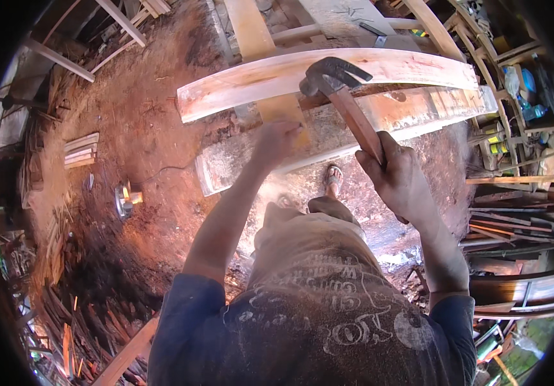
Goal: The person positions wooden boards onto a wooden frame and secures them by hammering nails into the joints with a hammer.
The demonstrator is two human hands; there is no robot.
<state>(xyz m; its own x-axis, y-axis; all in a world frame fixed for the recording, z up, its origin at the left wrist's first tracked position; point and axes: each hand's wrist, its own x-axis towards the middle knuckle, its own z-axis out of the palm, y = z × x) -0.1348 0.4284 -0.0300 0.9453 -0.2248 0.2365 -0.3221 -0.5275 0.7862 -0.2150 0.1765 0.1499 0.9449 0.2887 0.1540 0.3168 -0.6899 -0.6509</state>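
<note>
**Hammer [353, 122] seemed a bruising risk**

The right hand [402, 180] had its fingers wrapped round the handle, the head over the pale plank [238, 87]. The left hand [277, 143] curled its fingers nearby, their hold unclear; a glancing blow could have hit them.

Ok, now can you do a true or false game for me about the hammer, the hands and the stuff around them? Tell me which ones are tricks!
1. The right hand holds the hammer. True.
2. Both hands grip the hammer. False: the left hand is apart from it.
3. The pale board lies farther off than the worn beam. True.
4. The foot wears a tall boot. False: it wears a sandal.
5. The shirt is bright yellow. False: it is dark.
6. The hammer's head is over the pale board in this view. True.
</note>
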